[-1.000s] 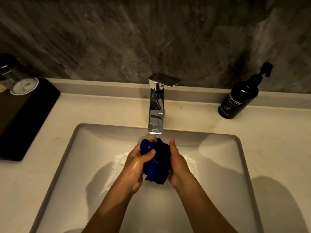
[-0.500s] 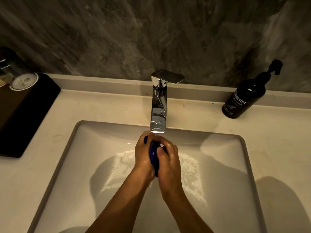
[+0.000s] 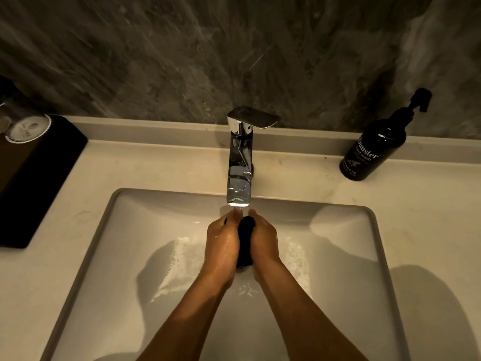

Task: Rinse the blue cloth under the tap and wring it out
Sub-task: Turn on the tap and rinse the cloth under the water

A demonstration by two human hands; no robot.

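Splashing is the main risk: the blue cloth [image 3: 245, 241] sits bunched between the left hand [image 3: 222, 239] and the right hand [image 3: 263, 238], both pressed in on it directly under the tap [image 3: 239, 162], where water runs. A hard squeeze so near the spout could throw water past the sink [image 3: 374, 230] rim onto the tabletop [image 3: 156, 168], or knuckles could knock the spout. The basin leaves open room below and to both sides; the soap bottle [image 3: 374, 149] and black tray [image 3: 33, 178] stand well apart
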